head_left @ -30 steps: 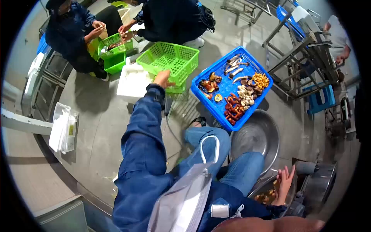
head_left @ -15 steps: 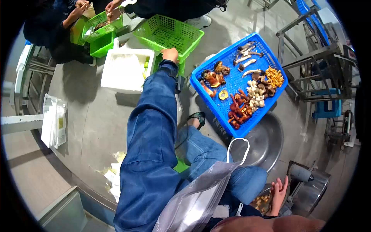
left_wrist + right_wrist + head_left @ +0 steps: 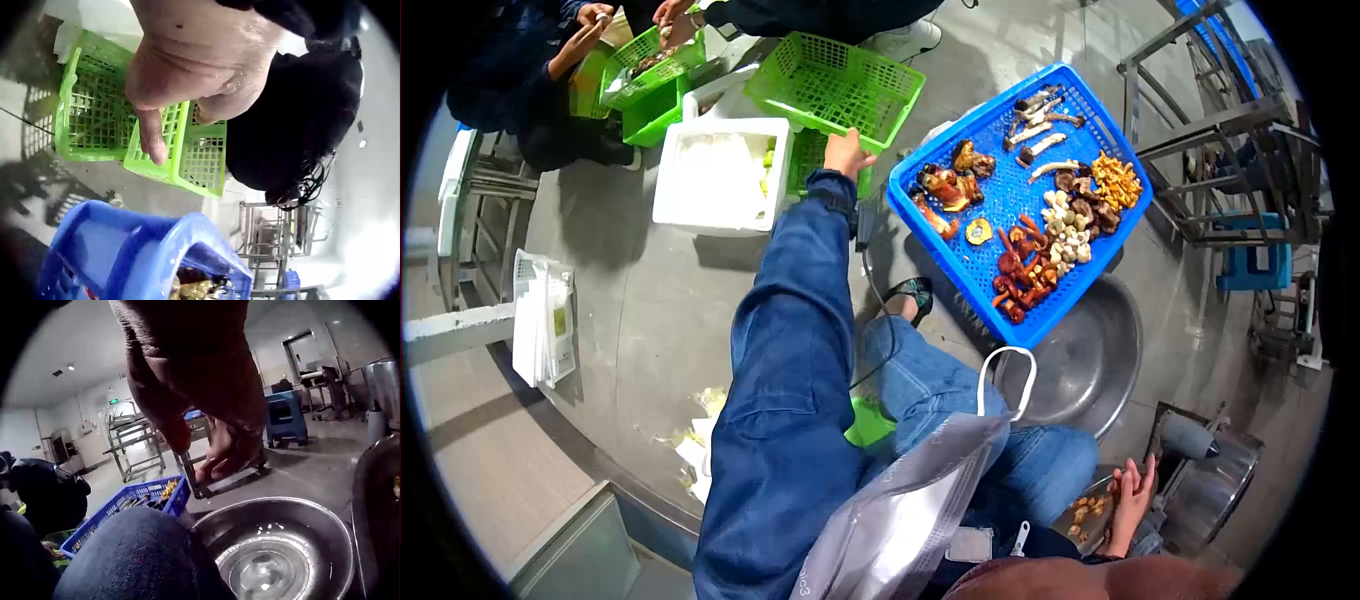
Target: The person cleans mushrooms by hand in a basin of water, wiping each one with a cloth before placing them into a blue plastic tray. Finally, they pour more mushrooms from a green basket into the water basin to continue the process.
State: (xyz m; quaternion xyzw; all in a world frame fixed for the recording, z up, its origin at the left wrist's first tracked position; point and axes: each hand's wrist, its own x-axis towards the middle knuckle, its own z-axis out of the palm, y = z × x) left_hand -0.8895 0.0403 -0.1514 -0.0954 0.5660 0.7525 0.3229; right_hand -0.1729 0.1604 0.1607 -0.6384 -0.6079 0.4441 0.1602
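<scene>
With the arm stretched forward, my left hand (image 3: pixel 847 155) grips the near rim of a lime-green slotted basket (image 3: pixel 900 108). In the left wrist view the thumb lies down the outside of the basket wall (image 3: pixel 178 165), the other fingers mostly hidden behind it. A second green basket (image 3: pixel 804 168) sits under and beside the first. My right hand (image 3: pixel 1133 503) holds nothing, its fingers loosely spread over a metal pan (image 3: pixel 1065 515) with brown-orange pieces. To the right of the left hand, a blue basket (image 3: pixel 960 285) carries mushrooms sorted in groups: red, white, brown, yellow and long-stemmed.
The blue basket overlaps a large metal basin (image 3: pixel 1100 385) by my knees. A white foam box (image 3: pixel 715 222) stands left of the green baskets. Two people work at the upper left. Metal racks (image 3: pixel 1220 135) and a blue stool (image 3: pixel 1257 262) are at right. A cable (image 3: pixel 892 335) crosses the floor.
My left hand went from reaching at the green basket with fingers extended to gripping its rim. The basket shifted slightly. The head view has tilted down; my right hand stays over the pan.
</scene>
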